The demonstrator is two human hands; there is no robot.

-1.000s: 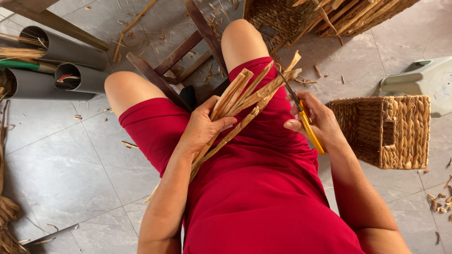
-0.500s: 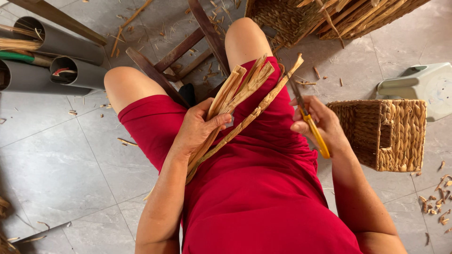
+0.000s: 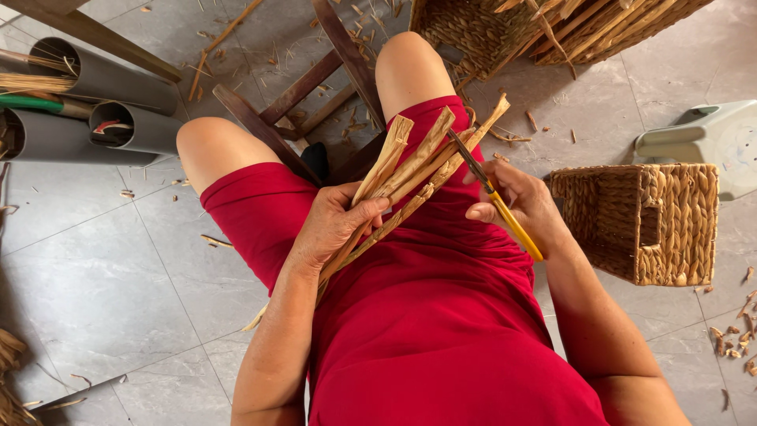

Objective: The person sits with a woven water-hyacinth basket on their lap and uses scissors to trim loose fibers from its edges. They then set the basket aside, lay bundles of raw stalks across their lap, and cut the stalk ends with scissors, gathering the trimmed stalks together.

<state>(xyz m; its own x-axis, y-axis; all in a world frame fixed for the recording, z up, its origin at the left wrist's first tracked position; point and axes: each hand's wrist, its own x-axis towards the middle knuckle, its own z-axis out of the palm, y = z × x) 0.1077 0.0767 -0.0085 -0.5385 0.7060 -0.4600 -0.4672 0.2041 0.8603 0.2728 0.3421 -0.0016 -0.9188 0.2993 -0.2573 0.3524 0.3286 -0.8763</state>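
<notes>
I sit in red clothes with both hands over my lap. My left hand (image 3: 335,225) grips a bundle of dried plant strips (image 3: 410,162) that fans up and to the right. My right hand (image 3: 524,201) holds scissors with yellow handles (image 3: 493,197); their dark blades point up-left and touch the upper ends of the strips. The strips' lower ends poke out beyond my left thigh toward the floor.
A woven basket (image 3: 654,221) stands on the grey tile floor at my right. A larger woven piece with loose strips (image 3: 505,28) lies ahead. Grey pipes (image 3: 102,99) holding tools lie at left. A wooden frame (image 3: 315,79) sits between my knees. A pale plastic stool (image 3: 710,142) is at right.
The bundle in my left hand has tilted a little more upright and spread. My right hand brought the scissors closer, the blades now against the strip ends.
</notes>
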